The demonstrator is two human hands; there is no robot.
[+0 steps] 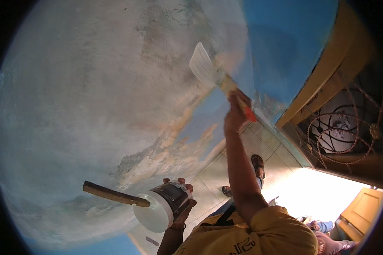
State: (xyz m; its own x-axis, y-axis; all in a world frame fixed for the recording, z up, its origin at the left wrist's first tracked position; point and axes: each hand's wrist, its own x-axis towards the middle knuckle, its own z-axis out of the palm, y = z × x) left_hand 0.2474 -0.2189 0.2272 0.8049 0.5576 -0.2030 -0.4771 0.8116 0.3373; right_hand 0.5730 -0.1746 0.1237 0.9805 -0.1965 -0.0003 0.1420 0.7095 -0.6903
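My right hand (238,112), on its raised arm, is closed round the handle of a wide paintbrush (223,83) with a red-orange end. The brush's pale bristles (203,66) are up at the wall, though the picture does not settle whether they touch it. Lower down, my left hand (184,212) grips a tub (174,197) with a dark label from its side and underneath. The tub is tilted with its mouth to the left, and white paint or a similar liquid (151,219) shows inside. A flat wooden stick (115,194) juts out over its rim.
A patchy grey-white wall (85,97) fills the left, with blue paint (285,46) at upper right. A wooden frame (315,89) encloses a decorative metal grille (340,131) on the right. My sandalled feet (258,163) stand on floor tiles (208,178). A yellow wooden panel (364,212) stands at lower right.
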